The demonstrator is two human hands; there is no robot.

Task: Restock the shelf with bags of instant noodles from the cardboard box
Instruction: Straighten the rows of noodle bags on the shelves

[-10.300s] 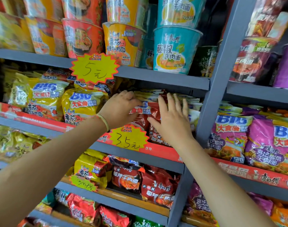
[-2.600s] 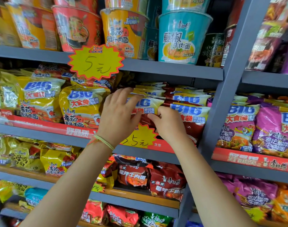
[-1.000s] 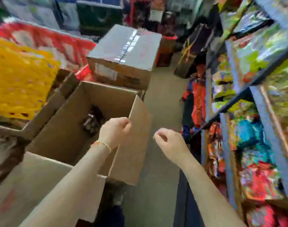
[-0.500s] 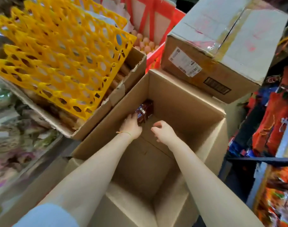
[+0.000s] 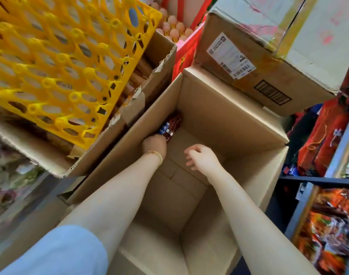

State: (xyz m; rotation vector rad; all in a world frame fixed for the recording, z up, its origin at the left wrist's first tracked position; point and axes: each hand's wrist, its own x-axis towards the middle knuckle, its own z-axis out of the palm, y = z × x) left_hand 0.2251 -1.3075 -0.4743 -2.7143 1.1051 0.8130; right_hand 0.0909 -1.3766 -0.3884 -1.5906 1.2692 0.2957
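An open cardboard box (image 5: pixel 225 116) stands below me, deep and nearly bare inside. One dark red bag of instant noodles (image 5: pixel 170 126) lies in its far left corner. My left hand (image 5: pixel 154 144) reaches down to that bag and its fingers close on the near end; the fingertips are hidden behind the hand. My right hand (image 5: pixel 201 156) hovers inside the box to the right, fingers loosely curled, holding nothing. The shelf (image 5: pixel 316 179) with red and orange noodle bags (image 5: pixel 332 225) runs along the right edge.
A sealed cardboard box (image 5: pixel 269 56) with a white label rests on the open box's far rim. To the left, yellow plastic egg trays (image 5: pixel 60 56) sit in a torn carton. Eggs (image 5: pixel 173 30) in a red crate lie behind.
I turned from the shelf to the box. Over the last half second both hands have gone deeper into it, and my left hand has reached the red bag in the corner.
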